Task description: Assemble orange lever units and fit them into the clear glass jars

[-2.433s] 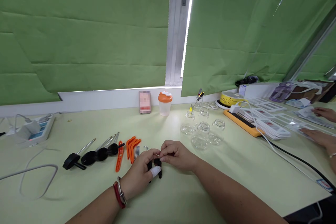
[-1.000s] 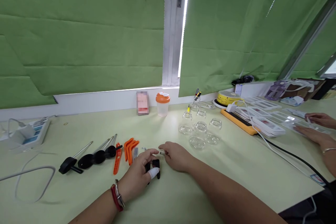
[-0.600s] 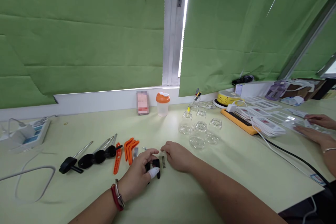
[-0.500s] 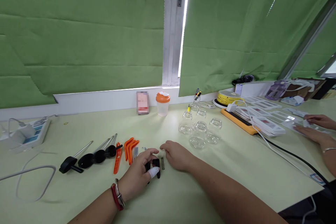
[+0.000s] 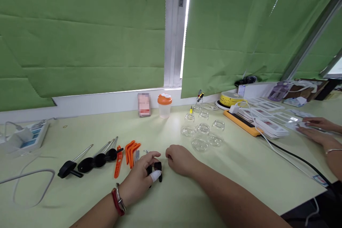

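My left hand (image 5: pixel 141 174), its thumb wrapped in white, is closed around small black plastic parts (image 5: pixel 158 166) just above the table. Its fingers hide some of their shape. Close by on the right, my right hand (image 5: pixel 181 160) is curled shut with its fingertips tucked under. The small coil spring is out of sight in that closed hand. Beyond my left hand lie thin metal rods (image 5: pixel 136 156), tiny metal pieces (image 5: pixel 145 151) and bent orange handles (image 5: pixel 130 153). A straight orange piece (image 5: pixel 118 162) lies left of them.
Black grinder-like parts with metal shafts (image 5: pixel 100 160) lie at left, near a power strip (image 5: pixel 34 137). Several glass jars (image 5: pixel 200 142) stand right of centre, behind them a jar with screwdrivers (image 5: pixel 199 105). An orange-lidded cup (image 5: pixel 164 107) is at the back. A co-worker's hands (image 5: pixel 315 131) are at far right.
The coil spring that lay on the table between my hands is gone from there. My right hand's fingers have curled in and drawn slightly right. My left hand keeps its hold.
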Demonstrator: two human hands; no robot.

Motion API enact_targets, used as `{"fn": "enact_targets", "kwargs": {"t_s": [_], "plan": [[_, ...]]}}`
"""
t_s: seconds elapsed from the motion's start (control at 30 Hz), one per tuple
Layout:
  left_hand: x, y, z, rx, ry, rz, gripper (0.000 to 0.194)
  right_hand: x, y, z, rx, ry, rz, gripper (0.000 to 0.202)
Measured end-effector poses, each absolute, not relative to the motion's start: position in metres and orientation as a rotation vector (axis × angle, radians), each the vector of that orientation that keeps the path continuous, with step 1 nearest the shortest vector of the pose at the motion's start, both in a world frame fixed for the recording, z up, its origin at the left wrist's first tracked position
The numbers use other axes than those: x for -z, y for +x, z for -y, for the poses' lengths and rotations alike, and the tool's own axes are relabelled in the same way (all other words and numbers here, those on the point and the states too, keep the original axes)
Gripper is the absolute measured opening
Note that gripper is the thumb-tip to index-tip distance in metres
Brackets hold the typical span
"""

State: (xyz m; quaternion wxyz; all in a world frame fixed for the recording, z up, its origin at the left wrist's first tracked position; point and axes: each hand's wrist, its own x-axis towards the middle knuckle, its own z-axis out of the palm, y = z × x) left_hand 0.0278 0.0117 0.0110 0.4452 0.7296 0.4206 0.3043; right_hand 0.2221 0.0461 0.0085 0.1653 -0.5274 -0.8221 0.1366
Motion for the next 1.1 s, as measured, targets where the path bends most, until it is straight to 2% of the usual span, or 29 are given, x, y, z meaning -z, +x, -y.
{"fn": "enact_targets", "kwargs": {"t_s": [0.2,0.3,0.37,0.63,0.77,1.1], "plan": [[-0.012,0.028,-0.012,-0.749,1.814,-1.054,0.042,-0.008,0.224,-0.052,-1.002,-1.205,1.788,0.011],[-0.011,0.029,-0.013,-0.766,1.832,-1.057,0.043,-0.011,0.218,-0.048,-1.160,-0.977,1.583,0.014],[-0.010,0.030,-0.014,-0.784,1.831,-1.041,0.045,-0.014,0.214,-0.043,-1.135,-0.891,1.578,0.013],[-0.005,0.031,-0.015,-0.840,1.819,-0.950,0.050,-0.019,0.203,-0.030,-0.691,-0.891,1.829,0.006],[-0.004,0.031,-0.015,-0.841,1.801,-0.929,0.055,-0.017,0.202,-0.030,-0.645,-0.863,1.858,0.008],[-0.007,0.031,-0.014,-0.809,1.819,-0.957,0.047,-0.016,0.207,-0.033,-0.708,-0.801,1.923,0.010]]}}
